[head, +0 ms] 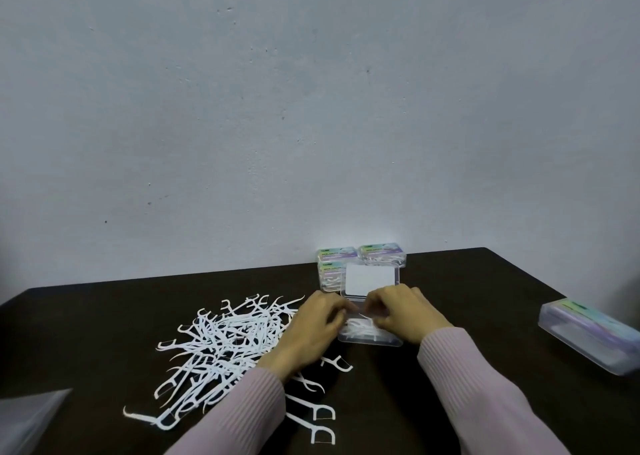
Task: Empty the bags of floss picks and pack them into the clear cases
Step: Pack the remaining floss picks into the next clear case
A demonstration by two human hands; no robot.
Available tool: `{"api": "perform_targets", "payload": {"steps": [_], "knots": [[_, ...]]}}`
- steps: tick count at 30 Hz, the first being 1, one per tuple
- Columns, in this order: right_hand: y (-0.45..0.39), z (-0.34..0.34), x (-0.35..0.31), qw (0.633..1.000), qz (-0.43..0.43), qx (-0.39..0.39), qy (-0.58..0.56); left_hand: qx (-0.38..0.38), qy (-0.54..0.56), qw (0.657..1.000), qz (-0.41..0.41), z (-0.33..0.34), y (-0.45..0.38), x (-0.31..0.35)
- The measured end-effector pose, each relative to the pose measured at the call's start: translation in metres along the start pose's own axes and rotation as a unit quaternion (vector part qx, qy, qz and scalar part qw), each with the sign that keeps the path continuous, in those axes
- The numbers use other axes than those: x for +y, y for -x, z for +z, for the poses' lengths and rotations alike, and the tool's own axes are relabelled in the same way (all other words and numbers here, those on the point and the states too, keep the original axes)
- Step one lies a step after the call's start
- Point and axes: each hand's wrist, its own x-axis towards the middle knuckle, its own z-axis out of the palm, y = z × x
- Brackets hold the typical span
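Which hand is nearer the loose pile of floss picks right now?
Left. The left hand lies against the pile's right edge while reaching to the open case; the right hand is over the case's far side, away from the pile.

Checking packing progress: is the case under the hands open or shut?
Open: the clear case has its lid raised behind it, with floss picks visible inside.

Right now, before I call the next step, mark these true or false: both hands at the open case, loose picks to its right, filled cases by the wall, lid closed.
1. Both the left hand and right hand are at the open clear case. True.
2. The loose floss picks lie to the right of that case. False: they lie to its left.
3. Filled cases sit by the wall. True.
4. The case's lid is closed. False: it stands open.
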Motion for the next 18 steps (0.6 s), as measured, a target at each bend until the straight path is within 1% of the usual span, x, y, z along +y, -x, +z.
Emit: {"api": "perform_targets", "payload": {"steps": [2, 5, 11, 13, 16, 18], "knots": [[-0.001, 0.001, 0.002, 1.000, 0.006, -0.022, -0.003, -0.020, -0.025, 0.999, 0.011, 0.000, 0.000, 0.001], [-0.002, 0.001, 0.009, 0.999, 0.018, -0.026, -0.027, -0.033, -0.055, 0.998, 0.008, -0.001, 0.000, 0.001], [0.000, -0.001, 0.009, 0.987, -0.010, -0.043, -0.153, -0.041, -0.038, 0.998, -0.020, -0.001, 0.001, 0.004], [0.001, -0.002, 0.008, 0.986, -0.013, -0.024, -0.162, -0.042, -0.036, 0.998, -0.025, 0.000, 0.001, 0.004], [0.001, -0.004, 0.008, 0.987, -0.011, 0.038, -0.157, -0.037, -0.012, 0.999, -0.035, -0.001, 0.002, 0.005], [0.001, -0.005, 0.007, 0.984, -0.018, 0.048, -0.171, -0.029, 0.005, 0.999, -0.045, -0.005, 0.003, 0.006]]}}
